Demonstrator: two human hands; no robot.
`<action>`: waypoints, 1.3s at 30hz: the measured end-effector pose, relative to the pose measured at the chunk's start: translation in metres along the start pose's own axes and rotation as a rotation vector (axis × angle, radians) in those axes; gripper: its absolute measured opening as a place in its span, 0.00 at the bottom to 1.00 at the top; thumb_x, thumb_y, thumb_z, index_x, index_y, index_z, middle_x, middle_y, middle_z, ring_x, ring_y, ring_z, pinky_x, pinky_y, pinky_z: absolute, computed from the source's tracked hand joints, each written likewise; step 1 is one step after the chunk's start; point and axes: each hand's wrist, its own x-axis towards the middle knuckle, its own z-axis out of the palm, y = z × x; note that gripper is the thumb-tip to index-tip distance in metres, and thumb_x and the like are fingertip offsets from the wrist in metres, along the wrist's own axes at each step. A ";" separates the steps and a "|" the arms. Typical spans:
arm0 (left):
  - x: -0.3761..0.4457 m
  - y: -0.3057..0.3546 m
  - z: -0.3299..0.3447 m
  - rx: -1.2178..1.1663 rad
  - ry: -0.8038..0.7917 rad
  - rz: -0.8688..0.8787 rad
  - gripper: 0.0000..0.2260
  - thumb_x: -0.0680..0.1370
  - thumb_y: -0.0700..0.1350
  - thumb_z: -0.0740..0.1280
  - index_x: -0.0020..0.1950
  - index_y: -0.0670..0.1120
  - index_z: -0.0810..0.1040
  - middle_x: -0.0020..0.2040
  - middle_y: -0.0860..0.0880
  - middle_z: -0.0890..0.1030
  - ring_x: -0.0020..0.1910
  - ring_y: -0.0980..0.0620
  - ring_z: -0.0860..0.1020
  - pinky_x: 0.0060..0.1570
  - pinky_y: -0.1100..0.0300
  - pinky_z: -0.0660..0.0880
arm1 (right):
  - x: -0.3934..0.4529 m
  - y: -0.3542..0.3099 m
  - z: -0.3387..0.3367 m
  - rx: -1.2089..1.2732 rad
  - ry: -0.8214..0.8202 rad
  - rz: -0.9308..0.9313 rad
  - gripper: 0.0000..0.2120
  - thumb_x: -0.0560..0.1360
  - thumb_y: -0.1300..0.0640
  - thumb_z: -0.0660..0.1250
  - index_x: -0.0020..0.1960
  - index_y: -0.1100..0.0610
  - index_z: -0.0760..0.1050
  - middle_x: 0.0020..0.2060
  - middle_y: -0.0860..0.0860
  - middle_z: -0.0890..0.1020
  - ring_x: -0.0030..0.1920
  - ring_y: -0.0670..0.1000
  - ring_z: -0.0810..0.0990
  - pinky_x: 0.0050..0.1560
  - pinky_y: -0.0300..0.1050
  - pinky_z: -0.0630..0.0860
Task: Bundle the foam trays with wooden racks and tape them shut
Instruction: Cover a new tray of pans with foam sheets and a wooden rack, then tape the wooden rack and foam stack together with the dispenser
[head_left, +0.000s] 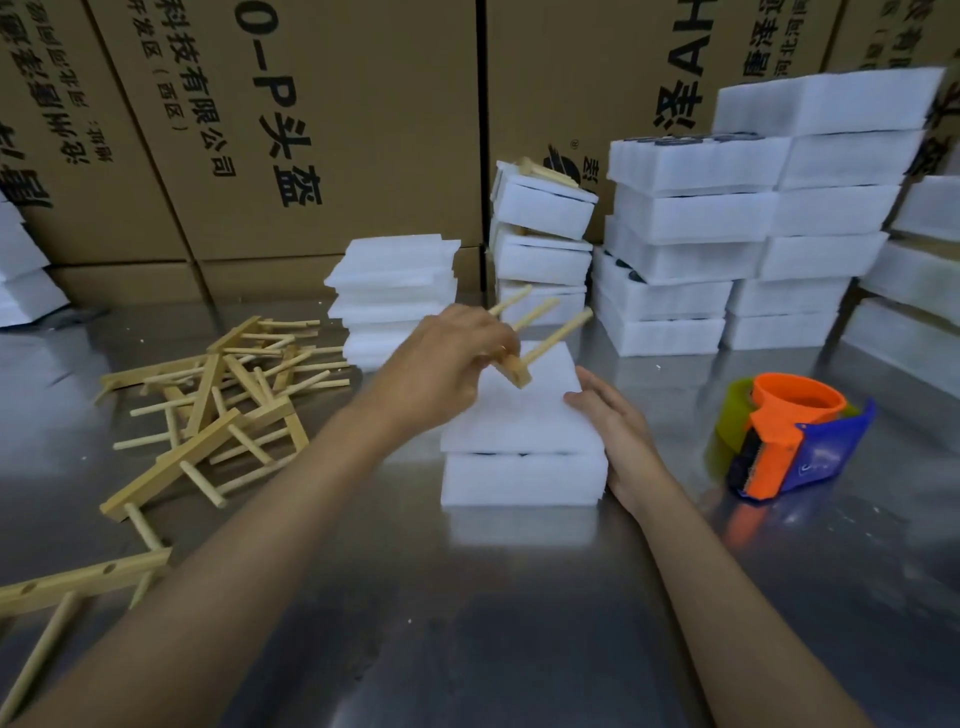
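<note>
Our left hand pinched a wooden rack above the two stacked foam trays mid-worktop. Our right hand lay flat against their right side, fingers straight. A tape dispenser sat toward the right edge, loose racks toward the left.

Packing area of a warehouse: printed cardboard cartons stacked behind steel bench, foam tray stacks, tape dispenser.

Dim, even indoor light — soft glare on the steel table; motion blur on the left hand; wide-angle bending at the edges.
</note>
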 end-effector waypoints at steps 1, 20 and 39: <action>0.005 -0.001 0.010 0.058 -0.062 0.029 0.15 0.75 0.30 0.64 0.53 0.46 0.82 0.53 0.50 0.80 0.56 0.48 0.75 0.55 0.50 0.72 | 0.000 0.000 0.000 0.005 0.002 -0.004 0.16 0.74 0.59 0.72 0.61 0.49 0.81 0.56 0.49 0.85 0.55 0.50 0.84 0.56 0.47 0.79; -0.033 -0.002 0.044 -0.690 0.036 -0.516 0.06 0.76 0.46 0.72 0.52 0.48 0.81 0.62 0.57 0.78 0.61 0.63 0.75 0.64 0.63 0.69 | 0.001 -0.002 0.002 -0.049 0.085 0.027 0.13 0.77 0.61 0.66 0.59 0.51 0.82 0.52 0.51 0.86 0.55 0.52 0.84 0.57 0.49 0.79; 0.038 0.152 0.130 -0.852 -0.383 -0.378 0.32 0.69 0.39 0.77 0.68 0.48 0.66 0.51 0.53 0.76 0.40 0.76 0.72 0.36 0.79 0.67 | -0.043 -0.157 -0.117 -0.983 0.380 -0.261 0.19 0.75 0.70 0.57 0.56 0.55 0.80 0.59 0.56 0.81 0.54 0.53 0.78 0.50 0.44 0.73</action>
